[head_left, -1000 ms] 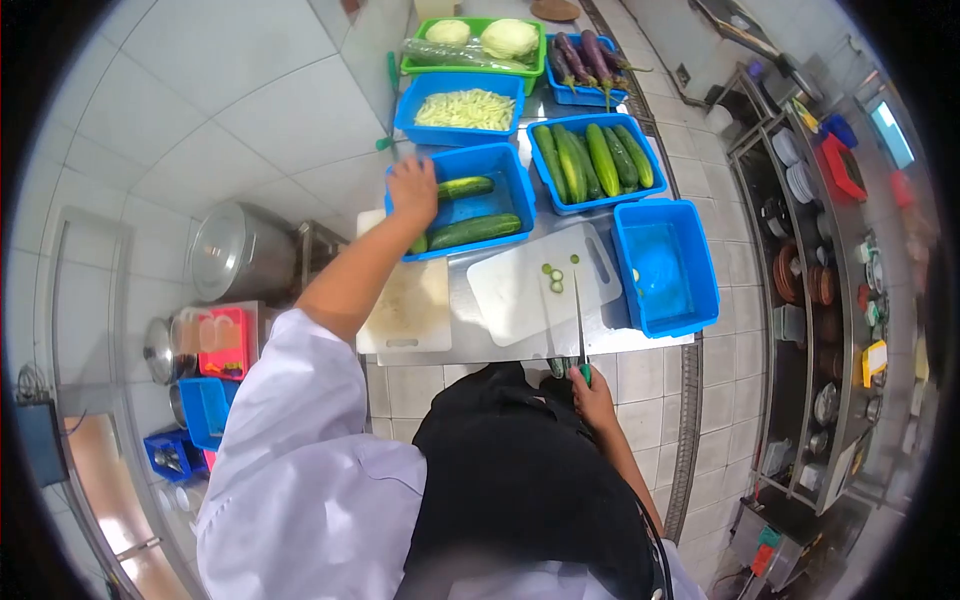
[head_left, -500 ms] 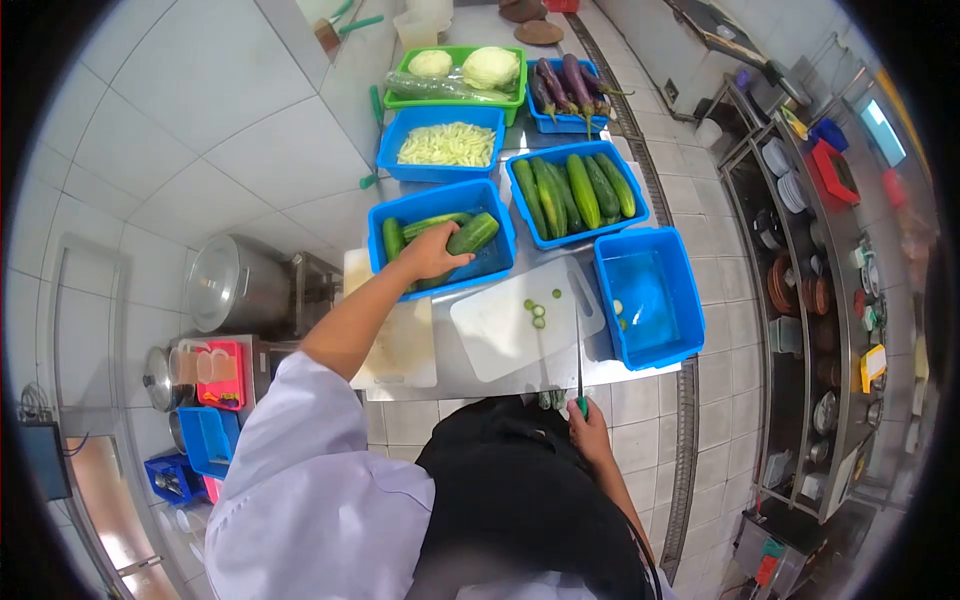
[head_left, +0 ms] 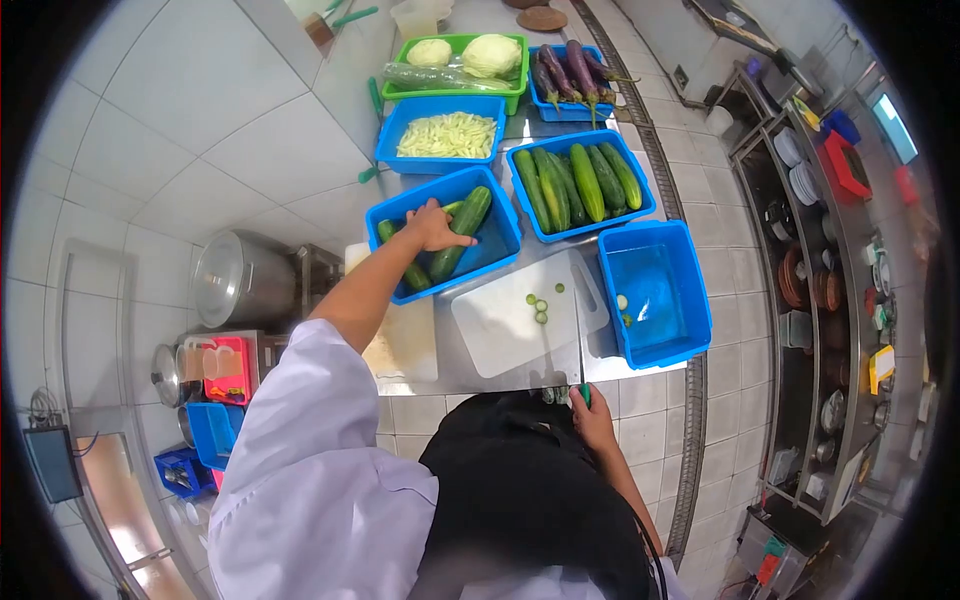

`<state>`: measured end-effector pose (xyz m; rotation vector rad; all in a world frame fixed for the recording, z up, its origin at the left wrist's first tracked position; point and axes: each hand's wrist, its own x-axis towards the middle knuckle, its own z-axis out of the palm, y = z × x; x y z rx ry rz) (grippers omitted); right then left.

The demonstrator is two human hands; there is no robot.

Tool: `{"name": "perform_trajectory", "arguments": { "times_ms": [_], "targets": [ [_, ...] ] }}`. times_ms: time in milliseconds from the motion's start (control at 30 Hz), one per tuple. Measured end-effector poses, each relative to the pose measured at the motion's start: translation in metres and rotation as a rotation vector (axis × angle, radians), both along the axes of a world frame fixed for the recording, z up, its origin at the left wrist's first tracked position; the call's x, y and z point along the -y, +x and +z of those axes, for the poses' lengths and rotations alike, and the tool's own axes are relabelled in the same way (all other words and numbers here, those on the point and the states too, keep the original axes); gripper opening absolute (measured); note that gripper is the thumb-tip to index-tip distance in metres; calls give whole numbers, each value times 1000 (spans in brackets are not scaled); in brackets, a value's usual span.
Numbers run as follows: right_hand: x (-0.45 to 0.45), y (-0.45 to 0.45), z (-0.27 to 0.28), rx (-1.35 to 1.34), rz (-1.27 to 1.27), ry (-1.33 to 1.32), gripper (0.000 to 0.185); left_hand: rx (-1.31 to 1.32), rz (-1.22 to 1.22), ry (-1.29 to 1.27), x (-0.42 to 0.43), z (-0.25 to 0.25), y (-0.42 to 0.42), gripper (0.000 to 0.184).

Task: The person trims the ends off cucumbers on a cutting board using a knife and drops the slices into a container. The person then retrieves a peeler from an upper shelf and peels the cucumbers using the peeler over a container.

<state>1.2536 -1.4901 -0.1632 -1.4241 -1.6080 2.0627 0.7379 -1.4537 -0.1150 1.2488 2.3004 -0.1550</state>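
Note:
My left hand (head_left: pixel 432 228) reaches into a blue tub (head_left: pixel 393 214) of cucumbers. Its fingers are bent round a large green cucumber (head_left: pixel 474 208), the thumb lying across it; fingertips are partly hidden. Another cucumber (head_left: pixel 414 274) lies beside it in the tub. My right hand (head_left: pixel 595 420) is closed round the green handle of a knife (head_left: pixel 584 393) at the table's front edge, the blade pointing away from me alongside the white cutting board (head_left: pixel 498 335). Several small cucumber slices (head_left: pixel 541 306) lie on the board.
A blue tub (head_left: pixel 655 348) with a few cut ends stands right of the board. Behind are a tub of whole cucumbers (head_left: pixel 585 185), a tub of pale strips (head_left: pixel 445 137), a green tray (head_left: pixel 520 92) with cabbages, and eggplants (head_left: pixel 578 72). A second board (head_left: pixel 405 345) lies left.
The large cucumber under my left hand has turned to lie more lengthwise in the tub, and the hand has shifted slightly up and left. My right hand still holds the knife in nearly the same place.

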Motion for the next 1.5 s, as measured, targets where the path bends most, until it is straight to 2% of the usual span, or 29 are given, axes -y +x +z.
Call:
{"name": "perform_trajectory", "arguments": {
  "times_ms": [33, 100, 133, 200, 233, 267, 333, 400, 467, 500, 600, 633, 767, 833, 867, 933, 967, 1000, 1067, 1100, 1167, 1300, 1367, 1400, 1467, 1500],
  "targets": [
    [0, -1, 1, -1, 0, -5, 30, -1, 0, -5, 3, 1, -1, 104],
    [2, -2, 4, -22, -14, -50, 29, 234, 154, 276, 8, 0, -3, 82],
    [3, -1, 4, -19, -14, -54, 29, 235, 154, 272, 9, -5, -3, 82],
    [3, -2, 4, -15, -2, -62, 28, 159, 192, 665, 12, -11, -7, 55],
    [3, -4, 6, -14, 5, -64, 28, 146, 191, 742, 13, 8, 1, 39],
    [3, -5, 9, -17, 2, -63, 28, 145, 197, 742, 17, 22, 9, 39],
    [2, -7, 10, -20, 6, -61, 28, 9, 384, 825, 25, 37, 18, 43],
    [0, -8, 9, -7, 2, -55, 30, 0, 349, 843, 35, 10, 5, 49],
    [0, -9, 0, -22, 31, -50, 30, 87, 447, 475, 42, 0, 10, 51],
    [-1, -11, -3, -33, 46, -46, 30, 45, 361, 374, 43, -15, 9, 64],
    [-3, -19, 6, 2, 105, -33, 31, -35, 456, 331, 39, -14, 26, 75],
    [-4, -21, 6, 3, 111, -31, 31, 15, 368, 199, 39, 15, 31, 84],
    [-5, -23, 8, 25, 171, 32, 34, -20, 241, 72, 38, 33, 27, 85],
    [-6, -20, 0, 30, 183, 58, 36, -103, 163, -113, 39, 44, 24, 80],
    [-6, -17, -9, 40, 194, 94, 37, -104, 156, -114, 38, 42, 22, 80],
    [-2, -8, -15, 60, 199, 119, 39, -471, 59, -128, 44, 18, 14, 68],
    [-1, -7, -15, 61, 196, 127, 40, -492, -35, 19, 53, -7, 1, 62],
    [-2, -9, -16, 55, 193, 139, 41, -496, -36, 17, 65, -34, -10, 62],
    [-1, -7, -20, 78, 205, 141, 41, -521, -252, 384, 81, -71, -21, 53],
    [-2, -4, -23, 106, 215, 148, 41, -521, -262, 388, 75, -51, -15, 53],
    [-2, -5, -18, 99, 190, 167, 41, -449, -234, 72, 64, 9, 5, 46],
    [-3, -3, -8, 109, 205, 188, 41, -584, -332, 154, 54, 1, 4, 50],
    [-5, -2, 6, 106, 189, 227, 41, -301, -40, 305, 37, -9, 13, 63],
    [-5, -2, 14, 100, 192, 259, 40, -296, -53, 306, 27, -10, 21, 63],
    [-4, 1, 9, 84, 178, 270, 40, 57, 358, 325, 6, -7, 44, 73],
    [-4, 2, 10, 63, 179, 285, 39, 45, 364, 175, -2, 1, 52, 74]
  ]
}}
